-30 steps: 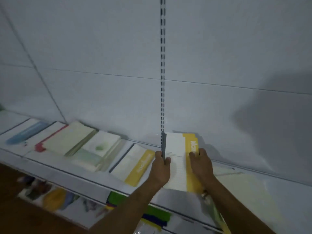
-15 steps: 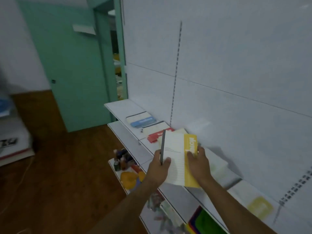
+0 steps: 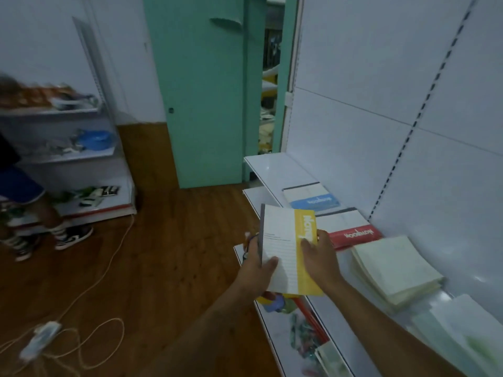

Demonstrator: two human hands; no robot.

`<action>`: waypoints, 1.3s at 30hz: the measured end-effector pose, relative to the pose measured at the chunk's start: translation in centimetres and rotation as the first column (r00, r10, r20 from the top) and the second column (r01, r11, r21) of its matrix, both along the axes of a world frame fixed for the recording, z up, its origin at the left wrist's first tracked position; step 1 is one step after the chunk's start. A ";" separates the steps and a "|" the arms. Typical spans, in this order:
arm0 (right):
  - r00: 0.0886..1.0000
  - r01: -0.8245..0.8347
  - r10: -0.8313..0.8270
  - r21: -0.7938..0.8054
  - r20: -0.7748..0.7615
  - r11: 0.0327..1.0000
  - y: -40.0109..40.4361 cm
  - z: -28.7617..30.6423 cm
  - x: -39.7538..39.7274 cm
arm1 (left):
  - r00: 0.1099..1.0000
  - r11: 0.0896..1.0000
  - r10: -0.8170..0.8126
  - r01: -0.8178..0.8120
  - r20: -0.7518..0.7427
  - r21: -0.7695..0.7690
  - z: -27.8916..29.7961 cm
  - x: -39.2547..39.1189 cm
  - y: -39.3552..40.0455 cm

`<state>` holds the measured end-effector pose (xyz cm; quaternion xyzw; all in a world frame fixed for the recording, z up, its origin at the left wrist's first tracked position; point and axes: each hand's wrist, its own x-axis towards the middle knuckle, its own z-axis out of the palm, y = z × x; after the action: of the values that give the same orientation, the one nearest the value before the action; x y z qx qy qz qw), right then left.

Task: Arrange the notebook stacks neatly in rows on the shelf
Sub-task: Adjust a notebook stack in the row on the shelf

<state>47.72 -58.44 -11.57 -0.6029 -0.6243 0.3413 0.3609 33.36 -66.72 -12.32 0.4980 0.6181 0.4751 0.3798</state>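
We stand beside a white shelf (image 3: pixel 275 167) that runs along a white panelled wall on our right, over a brown wooden floor (image 3: pixel 168 240). A teal door (image 3: pixel 198 104) stands beyond the shelf's far end, and a second white shelving unit (image 3: pixel 81 159) with blurred goods stands across the room to the left. A pale cable (image 3: pixel 109 268) trails across the floor to a power strip (image 3: pixel 40 340), near another person's legs and sneakers at the left edge.

We hold a yellow-banded notebook stack (image 3: pixel 288 251) just off the shelf's front edge, above the lower shelf. Our left hand (image 3: pixel 255 268) grips its grey spine side, thumb on the lined cover; our right hand (image 3: pixel 318 257) grips the yellow side, fingers (image 3: pixel 307 247) curled over the band.

On the shelf lie a blue-banded stack (image 3: pixel 313 197), then a red-banded stack (image 3: pixel 348 227) just beside it, then a cream stack (image 3: pixel 394 268) and pale green ones (image 3: pixel 462 336). The far end of the shelf lies bare. The bands carry mirrored script that seems to read "Notebook", though we cannot be sure.
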 end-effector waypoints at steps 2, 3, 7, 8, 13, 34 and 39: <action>1.000 -0.031 0.031 -0.011 0.004 0.999 2.0 -0.2 -1.7 | 0.999 0.998 0.048 -0.049 -0.006 -0.041 -0.1 -1.4 1.6; 0.999 -0.042 0.042 -0.021 0.002 0.999 3.0 -0.3 -2.5 | 0.998 0.997 0.061 -0.060 0.007 -0.057 -0.1 -1.9 2.3; 0.998 -0.067 0.066 -0.039 -0.020 0.997 6.5 -0.4 -4.7 | 0.996 0.994 0.092 -0.093 -0.016 -0.065 0.5 -3.7 5.5; 0.998 -0.064 0.063 -0.040 -0.028 0.997 7.1 -0.3 -4.8 | 0.996 0.994 0.088 -0.090 -0.018 -0.069 0.5 -3.9 6.3; 0.997 0.027 -0.030 -0.053 -0.066 0.998 8.5 -0.1 -1.8 | 1.000 0.998 -0.003 0.001 -0.027 -0.060 -0.3 -2.1 9.8; 0.518 0.854 -0.851 -0.001 0.087 0.520 -17.3 -3.7 35.1 | 0.439 0.430 -0.899 0.883 0.004 -0.186 -3.1 35.6 1.2; 0.467 0.884 -0.872 -0.045 0.144 0.466 -19.0 -6.6 39.8 | 0.376 0.456 -0.865 0.866 -0.333 -0.207 -4.7 40.7 -0.1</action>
<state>87.55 -77.45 -18.13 -0.8736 -0.2227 0.1113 0.4182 74.03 -66.85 -17.05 0.8310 0.3284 0.0971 0.4384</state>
